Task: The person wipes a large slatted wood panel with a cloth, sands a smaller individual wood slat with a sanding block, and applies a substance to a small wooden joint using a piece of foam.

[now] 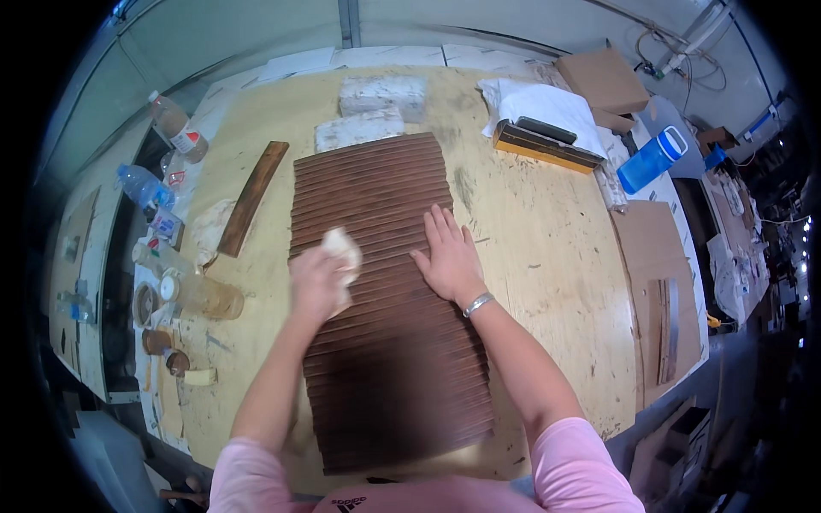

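A dark brown panel of ribbed wood-like slats [376,197] lies flat on the pale plywood tabletop [547,291] in front of me. My left hand [316,282], slightly blurred, is closed on a cream-white cloth [344,252] over the panel's left side. Flat against the panel's right edge rests my right hand [451,259], fingers stretched out, with a silver bracelet at the wrist. Left of the panel lies a narrow, dark-stained wooden strip [254,198], partly beside a crumpled pale cloth [214,229].
Along the left edge stand plastic bottles [180,128], a jar of amber liquid [214,297] and small cups [177,362]. White wrapped blocks [382,97] sit behind the panel. At the right are a black-and-yellow long block [547,147], a blue bottle [652,161] and cardboard [663,299].
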`<state>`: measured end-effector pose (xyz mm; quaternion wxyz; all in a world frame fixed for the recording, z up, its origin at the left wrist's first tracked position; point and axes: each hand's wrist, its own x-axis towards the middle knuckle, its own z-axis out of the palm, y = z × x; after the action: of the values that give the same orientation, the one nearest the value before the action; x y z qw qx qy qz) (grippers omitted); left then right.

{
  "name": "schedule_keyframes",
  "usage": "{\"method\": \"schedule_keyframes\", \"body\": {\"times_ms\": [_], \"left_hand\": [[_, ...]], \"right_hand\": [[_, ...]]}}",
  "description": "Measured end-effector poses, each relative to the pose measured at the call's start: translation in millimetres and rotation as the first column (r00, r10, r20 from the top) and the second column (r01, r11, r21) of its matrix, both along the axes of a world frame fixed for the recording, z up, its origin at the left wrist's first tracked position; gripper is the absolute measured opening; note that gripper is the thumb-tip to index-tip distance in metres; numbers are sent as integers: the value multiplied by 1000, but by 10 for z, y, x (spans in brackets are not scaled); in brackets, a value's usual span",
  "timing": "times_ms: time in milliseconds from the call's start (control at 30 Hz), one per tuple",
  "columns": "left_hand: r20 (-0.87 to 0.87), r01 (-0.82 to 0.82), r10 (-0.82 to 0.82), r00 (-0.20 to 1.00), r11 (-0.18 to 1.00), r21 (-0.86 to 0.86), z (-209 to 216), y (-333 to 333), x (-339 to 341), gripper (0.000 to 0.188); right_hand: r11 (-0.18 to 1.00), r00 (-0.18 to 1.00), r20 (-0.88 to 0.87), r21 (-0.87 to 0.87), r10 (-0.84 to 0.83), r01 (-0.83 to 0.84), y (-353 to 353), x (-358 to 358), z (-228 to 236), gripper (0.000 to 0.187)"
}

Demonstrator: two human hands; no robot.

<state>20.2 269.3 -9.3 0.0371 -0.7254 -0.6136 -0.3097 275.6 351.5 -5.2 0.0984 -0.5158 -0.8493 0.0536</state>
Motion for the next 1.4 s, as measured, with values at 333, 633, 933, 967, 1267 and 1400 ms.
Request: {"method": "schedule_keyframes", "body": {"times_ms": [333, 633, 933, 967, 1267, 1400], "left_hand": [[-2, 184, -184, 983, 981, 62, 0, 352, 459, 11], [193, -311, 367, 910, 912, -269, 161, -1332, -914, 10], [404, -505, 557, 726, 830, -237, -127, -2694, -1410, 14], [423, -588, 636, 646, 767, -255, -104, -2822, -1524, 13], [129, -803, 796, 591, 596, -1, -202, -3326, -2195, 34], [-207, -580, 569, 796, 815, 8, -30, -2840, -2102, 47]], "right_hand": [[999, 999, 32, -51, -9, 10, 18, -86, 59, 73], [998, 999, 41, -56, -26, 28, 16, -13, 64, 71], [999, 988, -145, 23, 44, -41, 76, -43, -82, 71], [998, 987, -157, 54, 37, -29, 73, -14, -109, 68], [997, 999, -14, 71, 45, -44, 53, -15, -229, 66], [992, 998, -38, 120, 55, -50, 183, 137, -357, 68]]}}
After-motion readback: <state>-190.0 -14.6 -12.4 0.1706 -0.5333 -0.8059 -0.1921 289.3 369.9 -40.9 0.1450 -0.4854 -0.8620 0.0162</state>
